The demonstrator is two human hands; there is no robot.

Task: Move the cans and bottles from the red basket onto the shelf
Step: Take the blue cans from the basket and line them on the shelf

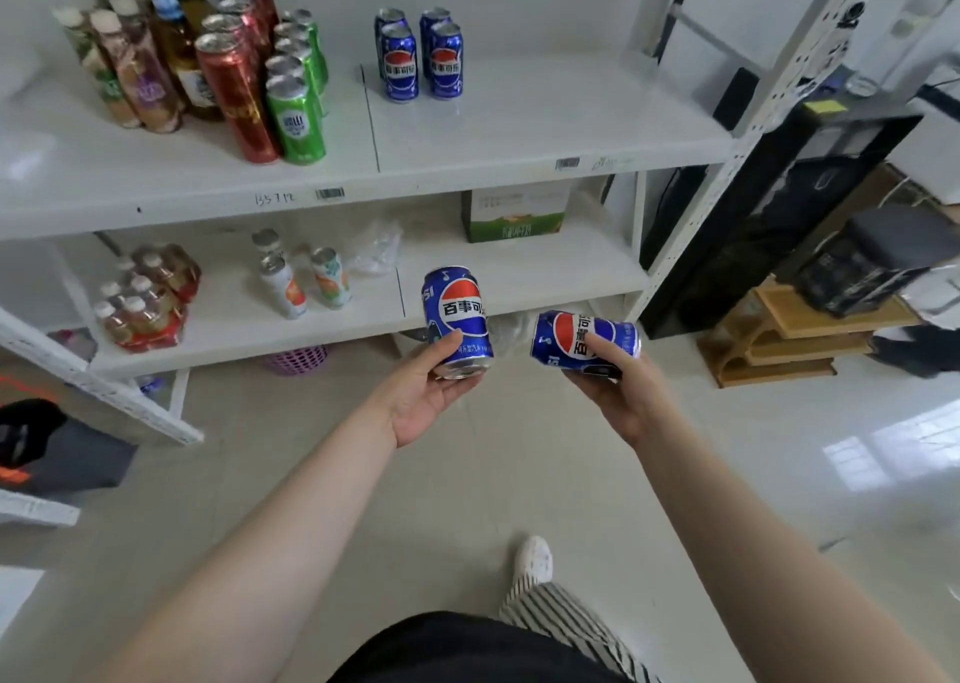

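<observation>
Six blue Pepsi cans show in all: four standing on the upper shelf (519,126), one in the left hand (431,396), one in the right hand (618,396). One row of red cans and one of green stand there too; their number cannot be told.

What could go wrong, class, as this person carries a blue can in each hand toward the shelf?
1. The right hand holds its blue can tipped sideways in a partial grip; it might slip.
2. The left hand cups its upright can near the base, so it could topple.
3. Four blue cans already stand close together on the upper shelf; a new one might knock them.
</observation>
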